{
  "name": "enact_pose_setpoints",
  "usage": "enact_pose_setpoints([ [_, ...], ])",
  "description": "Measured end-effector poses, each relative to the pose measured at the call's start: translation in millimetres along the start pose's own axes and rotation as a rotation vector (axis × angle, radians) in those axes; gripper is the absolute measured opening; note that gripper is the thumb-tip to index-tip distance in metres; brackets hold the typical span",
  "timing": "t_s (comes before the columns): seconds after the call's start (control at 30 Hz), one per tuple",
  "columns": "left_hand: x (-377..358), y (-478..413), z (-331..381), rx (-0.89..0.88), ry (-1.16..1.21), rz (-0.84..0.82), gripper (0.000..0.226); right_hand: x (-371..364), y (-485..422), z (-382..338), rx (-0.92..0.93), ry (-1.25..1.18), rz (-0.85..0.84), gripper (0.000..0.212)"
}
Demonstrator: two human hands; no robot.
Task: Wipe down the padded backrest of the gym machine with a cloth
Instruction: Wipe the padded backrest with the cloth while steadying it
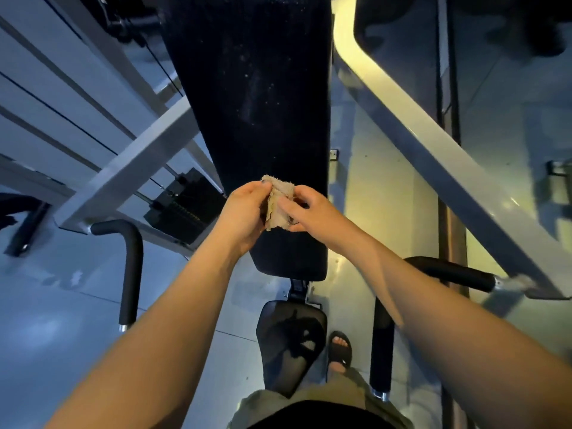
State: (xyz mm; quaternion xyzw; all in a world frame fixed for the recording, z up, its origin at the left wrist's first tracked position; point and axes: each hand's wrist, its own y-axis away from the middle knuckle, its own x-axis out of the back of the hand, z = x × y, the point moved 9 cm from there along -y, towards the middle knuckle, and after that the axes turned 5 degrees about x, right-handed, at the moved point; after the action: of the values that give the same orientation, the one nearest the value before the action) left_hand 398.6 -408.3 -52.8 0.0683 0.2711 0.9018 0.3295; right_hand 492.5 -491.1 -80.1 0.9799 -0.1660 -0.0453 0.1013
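The long black padded backrest of the gym machine runs down the middle of the view, speckled with pale dust. In front of its lower part I hold a small folded beige cloth between both hands. My left hand grips its left edge, fingers curled round the top. My right hand pinches the right side with thumb and fingers. The cloth hangs just in front of the pad; whether it touches the pad I cannot tell.
Below the backrest sits the black seat pad. A black handle stands at the left, another handle at the right. Grey frame beams slant on both sides. The weight stack is left of the pad. My sandalled foot is on the floor.
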Motion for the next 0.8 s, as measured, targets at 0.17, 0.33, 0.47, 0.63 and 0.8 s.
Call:
enact_pose_setpoints([
  [0.17,-12.2,-8.8,3.8,-0.04,-0.182,0.077,0.024,26.3,0.7,7.8,-0.019,-0.103,0.17,0.017],
  [0.33,12.6,-20.9,12.0,-0.061,-0.379,0.29,0.024,65.8,11.7,-4.6,0.048,-0.005,0.488,0.015],
  [0.47,49.6,-22.9,33.1,-0.13,-0.541,0.429,0.051,68.7,11.2,-46.9,0.243,0.093,0.58,0.007],
  [0.63,72.7,-34.7,56.7,-0.226,-0.78,0.474,0.091,55.1,-16.3,-83.0,0.511,0.522,0.662,0.019],
  [0.8,73.3,-65.5,51.0,-0.199,-0.969,0.409,0.117,47.4,-34.7,-70.6,0.462,0.617,0.803,0.033],
])
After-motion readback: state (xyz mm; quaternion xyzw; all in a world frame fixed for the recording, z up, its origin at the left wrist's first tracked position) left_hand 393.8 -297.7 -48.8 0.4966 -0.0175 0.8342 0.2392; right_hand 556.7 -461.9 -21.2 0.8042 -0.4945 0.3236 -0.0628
